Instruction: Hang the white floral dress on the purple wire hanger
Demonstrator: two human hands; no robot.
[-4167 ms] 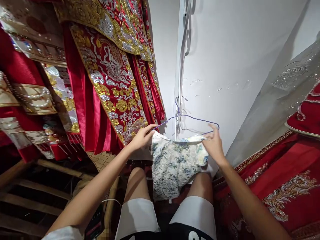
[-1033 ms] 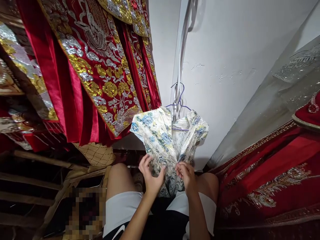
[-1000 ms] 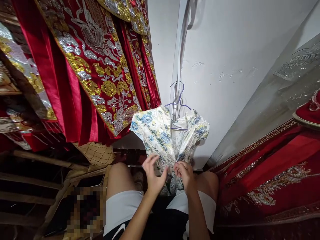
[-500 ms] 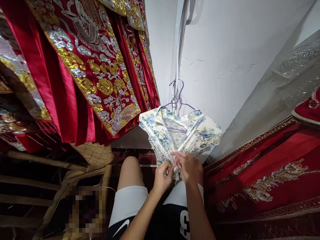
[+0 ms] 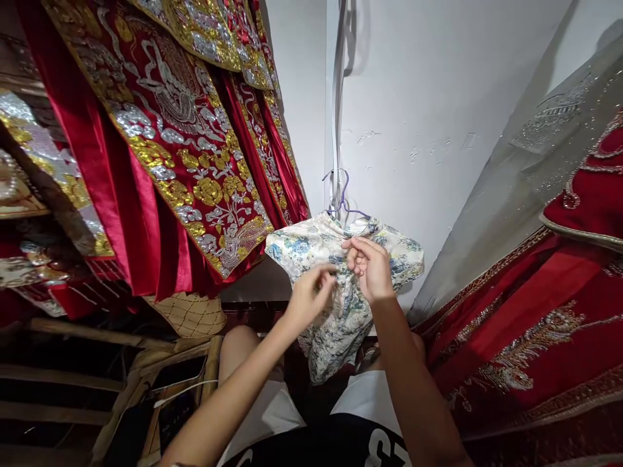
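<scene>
A short-sleeved blouse [image 5: 335, 337] with blue and yellow flowers on a pale ground hangs from a purple hanger [image 5: 344, 194]. My left hand [image 5: 309, 295] is in front of its chest, fingers loosely bent, with a gap between thumb and forefinger and nothing visible in it. Higher up, just below the neckline, my right hand [image 5: 370, 266] is closed with its fingers curled in. Whatever its fingertips may pinch is too small or hidden to make out. The blouse's lower part hangs down between my knees.
Red garments with gold and silver sequins [image 5: 209, 188] hang at the left. Another beaded red garment [image 5: 525, 324] and sheer sparkling fabric [image 5: 549, 130] are on the right. A bamboo chair [image 5: 131, 383] at lower left holds dark phone-like items and a white cable. Behind is a white wall [image 5: 413, 84].
Both hands have left the blouse's gathered waist area and moved up, the right one to near the neckline. The blouse front now falls longer, and its neckline looks less open.
</scene>
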